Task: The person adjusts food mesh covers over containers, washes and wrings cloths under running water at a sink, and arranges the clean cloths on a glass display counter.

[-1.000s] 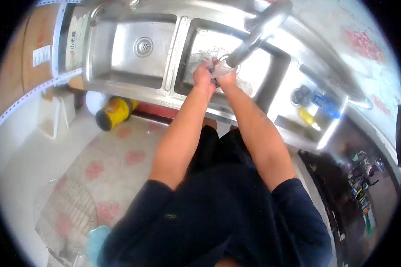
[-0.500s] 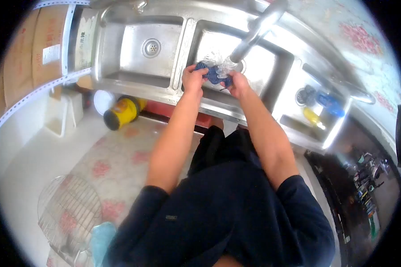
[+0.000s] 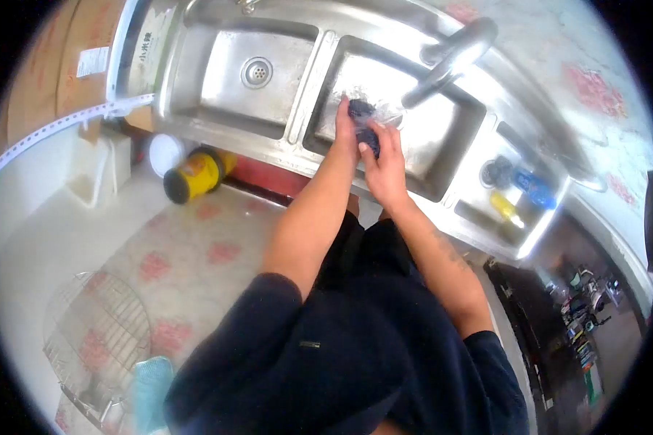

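Two forearms (image 3: 319, 199) forward, dark cloth (image 3: 360, 109) between left grip (image 3: 346, 130) and right grip (image 3: 387, 170)

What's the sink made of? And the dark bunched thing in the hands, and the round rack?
The sink looks like stainless steel: silvery, with shiny reflections. The dark bunched thing is probably cloth, dull and crumpled, but blur hides any weave. The round rack seems to be metal wire: thin, greyish bars with gaps.
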`<action>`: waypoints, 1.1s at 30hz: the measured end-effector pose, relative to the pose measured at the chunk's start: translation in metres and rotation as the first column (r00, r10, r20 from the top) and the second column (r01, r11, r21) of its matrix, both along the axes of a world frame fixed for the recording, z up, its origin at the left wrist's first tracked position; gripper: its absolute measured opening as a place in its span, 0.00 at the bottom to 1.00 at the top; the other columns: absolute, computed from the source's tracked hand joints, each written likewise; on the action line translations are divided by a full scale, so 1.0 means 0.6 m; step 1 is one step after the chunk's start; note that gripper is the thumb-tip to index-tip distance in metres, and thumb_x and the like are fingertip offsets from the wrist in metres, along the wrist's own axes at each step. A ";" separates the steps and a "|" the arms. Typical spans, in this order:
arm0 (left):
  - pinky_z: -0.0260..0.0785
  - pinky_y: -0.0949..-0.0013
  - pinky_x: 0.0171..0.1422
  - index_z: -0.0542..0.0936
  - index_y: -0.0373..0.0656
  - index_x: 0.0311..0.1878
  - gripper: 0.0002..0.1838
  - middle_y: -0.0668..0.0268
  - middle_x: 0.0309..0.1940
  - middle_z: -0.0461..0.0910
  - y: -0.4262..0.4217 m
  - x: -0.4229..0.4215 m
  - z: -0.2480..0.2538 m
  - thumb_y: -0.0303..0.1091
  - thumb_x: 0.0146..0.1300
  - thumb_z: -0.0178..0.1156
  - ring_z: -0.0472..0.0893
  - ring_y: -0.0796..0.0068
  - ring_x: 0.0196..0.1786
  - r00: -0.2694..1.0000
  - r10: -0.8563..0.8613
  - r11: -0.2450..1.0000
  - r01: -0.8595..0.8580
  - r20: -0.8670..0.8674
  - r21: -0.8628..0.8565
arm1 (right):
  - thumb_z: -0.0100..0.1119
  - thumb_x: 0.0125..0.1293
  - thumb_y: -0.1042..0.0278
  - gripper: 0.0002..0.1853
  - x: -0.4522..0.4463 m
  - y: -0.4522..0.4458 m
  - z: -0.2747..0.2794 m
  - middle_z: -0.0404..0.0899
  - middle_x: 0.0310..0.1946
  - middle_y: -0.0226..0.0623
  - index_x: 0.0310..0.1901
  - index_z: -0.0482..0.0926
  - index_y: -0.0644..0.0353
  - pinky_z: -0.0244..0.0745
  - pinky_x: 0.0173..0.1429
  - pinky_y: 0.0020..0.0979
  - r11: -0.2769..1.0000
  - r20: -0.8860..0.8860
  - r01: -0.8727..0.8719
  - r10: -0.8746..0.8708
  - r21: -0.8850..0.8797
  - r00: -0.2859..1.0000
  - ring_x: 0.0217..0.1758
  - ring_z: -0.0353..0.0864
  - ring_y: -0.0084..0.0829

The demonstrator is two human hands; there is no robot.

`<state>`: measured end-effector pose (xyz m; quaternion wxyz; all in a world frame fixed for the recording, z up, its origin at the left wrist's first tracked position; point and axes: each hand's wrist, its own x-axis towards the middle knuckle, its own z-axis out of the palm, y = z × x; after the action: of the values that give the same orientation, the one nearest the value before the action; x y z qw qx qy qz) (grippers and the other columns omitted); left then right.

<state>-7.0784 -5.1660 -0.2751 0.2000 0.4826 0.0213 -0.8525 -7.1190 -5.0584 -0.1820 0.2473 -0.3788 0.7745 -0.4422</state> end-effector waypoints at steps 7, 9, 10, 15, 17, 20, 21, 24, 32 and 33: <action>0.76 0.56 0.58 0.79 0.43 0.57 0.33 0.58 0.50 0.82 0.014 -0.021 -0.021 0.64 0.67 0.59 0.82 0.58 0.50 0.980 -0.135 0.990 0.140 -0.146 0.022 | 0.66 0.65 0.55 0.12 -0.025 -0.015 -0.052 0.75 0.48 0.43 0.43 0.85 0.51 0.78 0.50 0.46 0.967 -0.209 -0.051 0.105 0.251 0.972 0.50 0.79 0.49; 0.75 0.56 0.60 0.80 0.43 0.55 0.26 0.58 0.50 0.83 0.025 -0.013 -0.024 0.57 0.71 0.58 0.82 0.57 0.52 0.979 -0.174 0.985 0.175 -0.101 -0.004 | 0.62 0.66 0.48 0.15 -0.033 -0.024 -0.069 0.77 0.49 0.41 0.44 0.87 0.48 0.80 0.46 0.48 0.965 -0.262 -0.019 0.090 0.261 0.961 0.44 0.84 0.49; 0.75 0.56 0.60 0.80 0.43 0.55 0.26 0.58 0.50 0.83 0.022 -0.015 -0.029 0.57 0.71 0.58 0.82 0.57 0.52 0.977 -0.188 0.982 0.188 -0.102 -0.006 | 0.62 0.66 0.48 0.15 -0.039 -0.031 -0.079 0.77 0.49 0.41 0.44 0.87 0.48 0.80 0.46 0.48 0.966 -0.263 -0.005 0.076 0.260 0.962 0.44 0.84 0.49; 0.76 0.52 0.58 0.81 0.39 0.50 0.19 0.58 0.46 0.84 0.035 -0.005 -0.068 0.47 0.74 0.55 0.83 0.58 0.49 0.992 -0.015 0.997 0.025 -0.127 0.074 | 0.60 0.65 0.50 0.17 -0.050 -0.061 -0.115 0.85 0.44 0.48 0.46 0.88 0.50 0.81 0.48 0.50 0.839 -0.131 0.103 -0.038 0.534 0.991 0.43 0.85 0.54; 0.77 0.54 0.57 0.80 0.37 0.50 0.19 0.58 0.45 0.84 0.029 -0.010 -0.016 0.46 0.74 0.56 0.83 0.59 0.49 0.997 -0.070 0.995 0.073 -0.041 0.072 | 0.61 0.64 0.50 0.18 -0.058 -0.079 -0.120 0.85 0.43 0.50 0.48 0.87 0.51 0.80 0.48 0.50 0.812 -0.036 0.145 -0.152 0.565 0.988 0.43 0.85 0.54; 0.78 0.57 0.54 0.79 0.36 0.52 0.19 0.60 0.46 0.84 0.030 0.001 -0.006 0.45 0.73 0.59 0.84 0.62 0.48 0.994 -0.089 0.994 0.093 0.065 -0.052 | 0.55 0.70 0.52 0.19 -0.072 -0.078 -0.195 0.86 0.42 0.53 0.48 0.84 0.60 0.79 0.49 0.47 0.854 0.057 0.074 -0.120 0.515 0.991 0.46 0.86 0.50; 0.78 0.59 0.53 0.79 0.36 0.53 0.19 0.60 0.47 0.83 0.030 -0.001 -0.010 0.45 0.73 0.61 0.84 0.63 0.48 0.996 -0.056 0.983 0.068 0.073 -0.173 | 0.52 0.73 0.53 0.20 -0.071 -0.075 -0.233 0.86 0.42 0.54 0.47 0.84 0.64 0.79 0.50 0.46 0.880 0.047 0.024 -0.052 0.474 0.998 0.47 0.86 0.48; 0.78 0.63 0.52 0.78 0.35 0.55 0.20 0.60 0.48 0.83 0.018 0.016 0.036 0.40 0.70 0.66 0.84 0.65 0.49 0.976 -0.001 0.978 0.046 0.216 -0.203 | 0.53 0.75 0.54 0.21 -0.066 -0.072 -0.314 0.86 0.44 0.44 0.59 0.78 0.60 0.78 0.49 0.42 0.831 0.824 0.356 -0.520 0.427 0.224 0.47 0.85 0.40; 0.78 0.62 0.49 0.76 0.39 0.58 0.15 0.60 0.46 0.83 0.001 0.022 -0.030 0.30 0.71 0.63 0.83 0.64 0.49 0.952 -0.022 0.952 0.114 0.306 -0.286 | 0.48 0.79 0.58 0.19 0.025 -0.038 -0.200 0.79 0.61 0.38 0.64 0.78 0.57 0.69 0.67 0.38 0.936 0.761 0.305 -0.325 0.175 0.561 0.64 0.74 0.32; 0.79 0.57 0.45 0.77 0.38 0.57 0.15 0.60 0.45 0.83 0.001 0.025 -0.076 0.28 0.69 0.58 0.83 0.62 0.44 0.920 -0.113 0.968 0.187 0.374 -0.167 | 0.53 0.76 0.55 0.25 0.019 -0.043 -0.143 0.82 0.53 0.42 0.64 0.76 0.67 0.72 0.61 0.32 0.942 0.766 0.305 -0.298 0.139 0.569 0.55 0.79 0.36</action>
<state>-7.0631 -5.1654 -0.3204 0.1814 0.6089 -0.1385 -0.7597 -7.1078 -5.0843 -0.2679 0.4765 -0.0140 0.6418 -0.6007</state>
